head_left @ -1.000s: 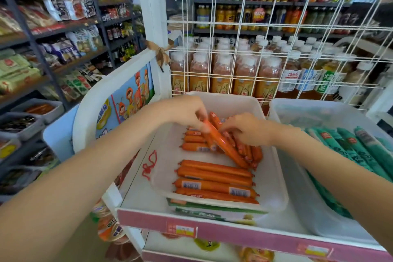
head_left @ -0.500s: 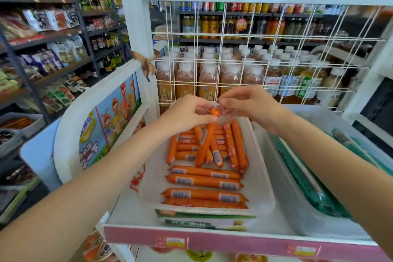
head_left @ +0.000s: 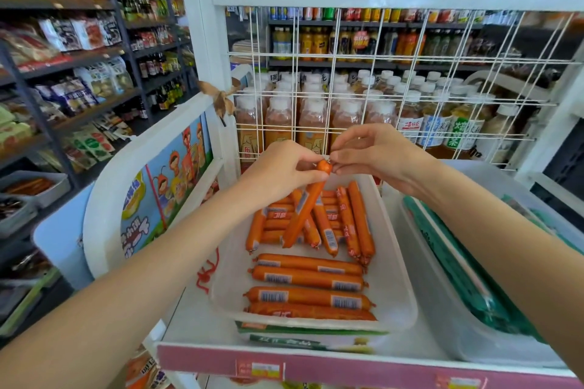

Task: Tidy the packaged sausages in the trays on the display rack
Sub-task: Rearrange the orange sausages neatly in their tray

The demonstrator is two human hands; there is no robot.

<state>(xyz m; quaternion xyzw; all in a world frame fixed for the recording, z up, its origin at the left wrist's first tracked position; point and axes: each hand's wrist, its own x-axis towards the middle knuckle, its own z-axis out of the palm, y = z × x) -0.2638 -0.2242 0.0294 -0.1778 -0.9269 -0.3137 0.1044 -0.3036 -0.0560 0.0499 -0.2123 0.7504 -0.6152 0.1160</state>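
Fingers (head_left: 311,158) of the left hand (head_left: 278,172) and the right hand (head_left: 379,158) pinch the top end of one orange sausage (head_left: 305,205), held tilted above the white tray (head_left: 395,262) on the display rack (head_left: 221,360). Inside the tray, four long sausages (head_left: 308,286) lie crosswise toward 6 o'clock, and a loose pile of sausages (head_left: 344,221) sits toward 12 o'clock. At 3 o'clock, a clear tray (head_left: 448,319) holds green packs (head_left: 458,268).
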